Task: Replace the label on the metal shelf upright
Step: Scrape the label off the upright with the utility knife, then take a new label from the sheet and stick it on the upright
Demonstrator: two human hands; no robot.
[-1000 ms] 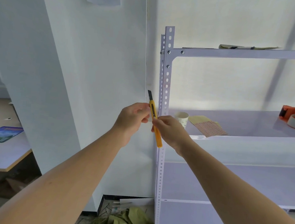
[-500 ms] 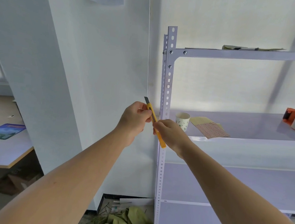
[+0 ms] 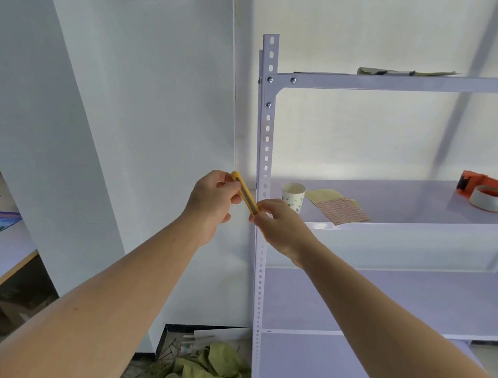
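Both hands held a yellow utility knife [image 3: 245,195] beside the perforated shelf upright [image 3: 266,148]: left hand [image 3: 215,198] gripping its upper end, right hand [image 3: 277,224] its lower.

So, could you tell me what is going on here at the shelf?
A person is at a metal shelf, holding a yellow utility knife in both hands by the upright: the left hand grips its upper end, the right hand pinches its lower part. No blade shows. A label sheet lies beside a paper cup on the shelf.
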